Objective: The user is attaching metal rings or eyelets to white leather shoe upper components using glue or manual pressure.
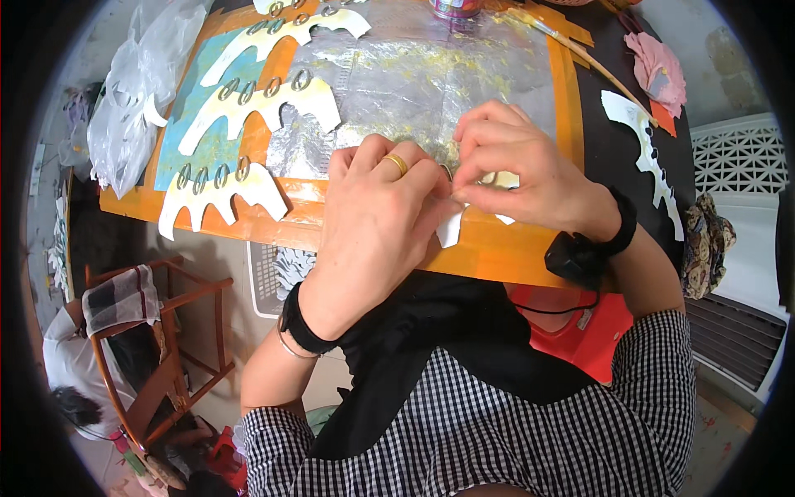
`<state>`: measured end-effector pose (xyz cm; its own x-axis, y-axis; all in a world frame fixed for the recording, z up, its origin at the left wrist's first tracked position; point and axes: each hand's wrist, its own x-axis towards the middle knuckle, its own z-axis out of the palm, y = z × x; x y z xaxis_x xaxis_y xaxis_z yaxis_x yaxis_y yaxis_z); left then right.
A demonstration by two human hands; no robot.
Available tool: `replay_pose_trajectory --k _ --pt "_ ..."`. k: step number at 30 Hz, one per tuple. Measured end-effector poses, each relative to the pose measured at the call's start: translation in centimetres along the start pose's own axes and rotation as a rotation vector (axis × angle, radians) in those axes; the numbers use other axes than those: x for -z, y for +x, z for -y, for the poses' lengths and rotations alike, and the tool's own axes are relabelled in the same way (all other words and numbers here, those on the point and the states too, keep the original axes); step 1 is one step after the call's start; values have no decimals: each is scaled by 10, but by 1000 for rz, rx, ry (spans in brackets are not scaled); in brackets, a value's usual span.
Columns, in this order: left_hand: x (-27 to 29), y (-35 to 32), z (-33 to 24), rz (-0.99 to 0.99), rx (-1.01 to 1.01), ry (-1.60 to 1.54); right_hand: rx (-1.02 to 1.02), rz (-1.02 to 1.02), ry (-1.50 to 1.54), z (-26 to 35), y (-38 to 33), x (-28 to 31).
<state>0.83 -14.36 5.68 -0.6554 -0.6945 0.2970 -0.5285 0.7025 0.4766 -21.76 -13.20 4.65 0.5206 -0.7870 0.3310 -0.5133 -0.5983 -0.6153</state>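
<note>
My left hand (pixel 377 224), with a gold ring on one finger, lies over a pale scalloped paper cutout (pixel 450 230) at the near edge of an orange board (pixel 513 253). My right hand (pixel 517 170) meets it from the right, fingertips pinched on a small piece at the cutout's top edge. Most of the cutout is hidden under both hands. Behind them a crinkled silver foil sheet (pixel 414 79) with yellow stains covers the board's middle.
Three similar cutouts with oval rings (pixel 224 192) (pixel 265 103) (pixel 290 31) lie in a row on the left. A white cutout (pixel 642 137), a thin stick (pixel 596 66) and pink fabric (pixel 658 70) are at right. A clear plastic bag (pixel 137 91) hangs left. A wooden chair (pixel 157 348) stands below.
</note>
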Motion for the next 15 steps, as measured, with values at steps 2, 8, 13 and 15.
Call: replay_pose_trajectory --k 2,8,13,15 --pt "-3 -1 3 -18 -30 -6 -10 4 14 0 -1 0" --pt "-7 -7 14 -87 -127 -93 27 32 -1 -4 -2 2" --pt "-12 -6 13 -141 -233 -38 52 38 1 -7 -1 1" --pt "-13 -7 13 -137 -277 60 65 37 -20 -7 -1 2"
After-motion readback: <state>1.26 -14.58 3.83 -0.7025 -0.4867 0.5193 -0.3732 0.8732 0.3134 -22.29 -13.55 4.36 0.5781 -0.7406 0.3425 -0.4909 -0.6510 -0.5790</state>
